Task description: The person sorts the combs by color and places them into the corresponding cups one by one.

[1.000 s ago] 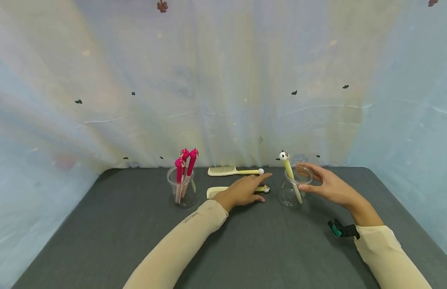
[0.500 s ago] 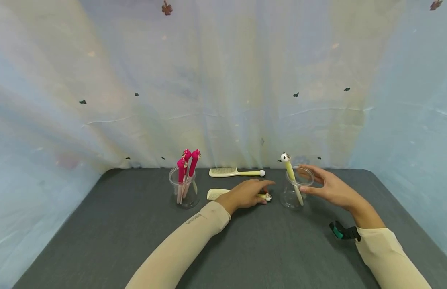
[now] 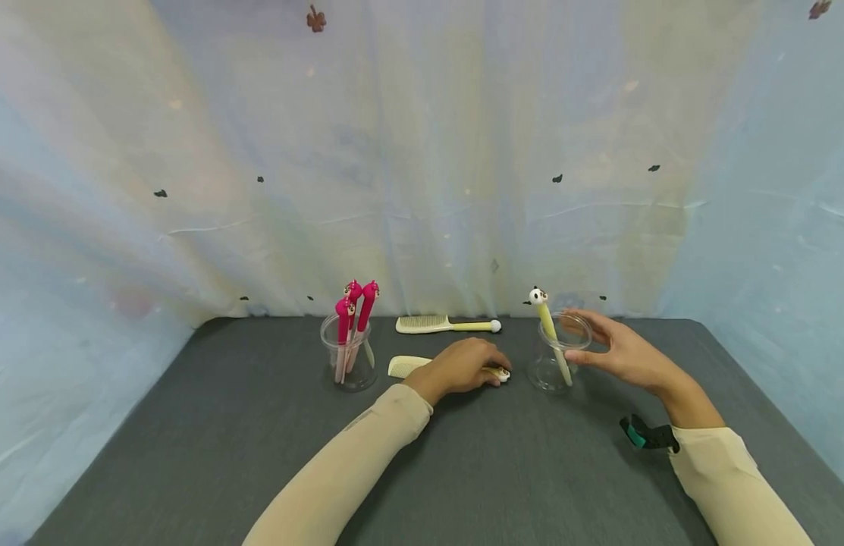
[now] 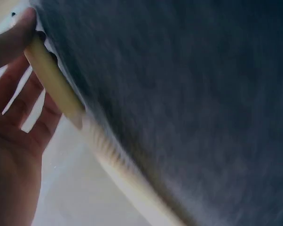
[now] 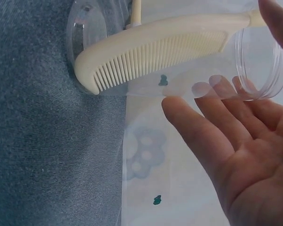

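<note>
My left hand pinches the handle end of the nearer cream comb, which lies on the dark tabletop. In the left wrist view, the thumb is on the yellow handle close to its animal-head end. My right hand holds a clear plastic cup near the rim, thumb on the near side and fingers behind. Inside this cup leans a panda-topped comb, its toothed end down at the bottom in the right wrist view.
A second cream comb lies farther back by the curtain. To the left stands another clear cup with several pink-handled pieces upright in it. A black and green strap sits at the right sleeve.
My left hand has come down onto the nearer comb's handle and pinched it; the comb's head end shifted slightly toward me. The right hand stays on its cup.
</note>
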Motion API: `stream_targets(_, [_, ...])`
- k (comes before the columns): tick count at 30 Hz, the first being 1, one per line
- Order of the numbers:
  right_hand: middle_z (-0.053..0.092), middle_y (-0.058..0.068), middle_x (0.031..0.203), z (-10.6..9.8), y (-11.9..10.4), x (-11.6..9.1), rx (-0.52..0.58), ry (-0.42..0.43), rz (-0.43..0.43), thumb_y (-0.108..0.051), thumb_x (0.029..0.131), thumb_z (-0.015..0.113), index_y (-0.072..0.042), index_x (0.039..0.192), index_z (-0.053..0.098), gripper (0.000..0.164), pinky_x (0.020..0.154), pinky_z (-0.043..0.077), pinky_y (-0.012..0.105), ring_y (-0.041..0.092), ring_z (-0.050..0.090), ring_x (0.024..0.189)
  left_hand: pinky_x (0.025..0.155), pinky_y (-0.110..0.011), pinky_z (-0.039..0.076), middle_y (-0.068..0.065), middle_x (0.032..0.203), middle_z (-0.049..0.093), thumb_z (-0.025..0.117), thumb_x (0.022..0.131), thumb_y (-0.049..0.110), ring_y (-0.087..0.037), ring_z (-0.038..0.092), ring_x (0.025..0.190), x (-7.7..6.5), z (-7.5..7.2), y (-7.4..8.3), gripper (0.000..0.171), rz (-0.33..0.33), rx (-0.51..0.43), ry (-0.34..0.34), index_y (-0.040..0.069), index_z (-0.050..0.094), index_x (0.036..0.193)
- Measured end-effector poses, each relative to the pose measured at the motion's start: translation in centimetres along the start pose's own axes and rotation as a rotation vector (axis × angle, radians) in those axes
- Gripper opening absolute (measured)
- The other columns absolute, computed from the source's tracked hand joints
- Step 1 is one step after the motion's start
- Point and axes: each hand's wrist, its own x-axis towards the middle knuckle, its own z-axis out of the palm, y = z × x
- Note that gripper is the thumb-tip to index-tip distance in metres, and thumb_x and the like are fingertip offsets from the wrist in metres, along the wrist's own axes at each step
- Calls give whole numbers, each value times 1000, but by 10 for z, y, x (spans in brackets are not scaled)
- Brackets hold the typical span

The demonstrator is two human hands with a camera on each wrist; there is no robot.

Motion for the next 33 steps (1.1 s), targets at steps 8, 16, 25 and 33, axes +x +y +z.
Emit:
stream_targets(8, [40,18,157,-1,1,1,-6,2,-15,-33,98,65,-14,158,26,74,105,35,72,48,29,146,98,-26,51,10,117,72,72,92,28,-5,66,110,-7,-4,2,29,-42,-85,44,25,73,121])
stream_targets(16, [40,18,157,0,1,2,-6,-4,-12,-33,98,65,-14,158,25,74,105,35,72,48,29,146,98,-28,51,12,120,71,73,91,28,-6,64,112,-12,-7,9,28,-30,-29,50,26,73,119])
stream_targets(25, [40,17,157,1,2,3,-10,-4,-7,-35,98,65,-17,158,25,74,104,36,71,47,30,146,92,-27,53,13,120,70,75,89,27,-7,65,110,-25,-6,17,28,-34,-33,72,28,74,117])
stream_targets(33, [40,18,157,1,1,3,-12,-6,4,-35,98,65,-17,158,25,75,105,35,72,48,29,146,87,-24,53,9,115,72,75,89,26,-8,66,103,-32,-6,17,29,-61,-130,122,24,73,118])
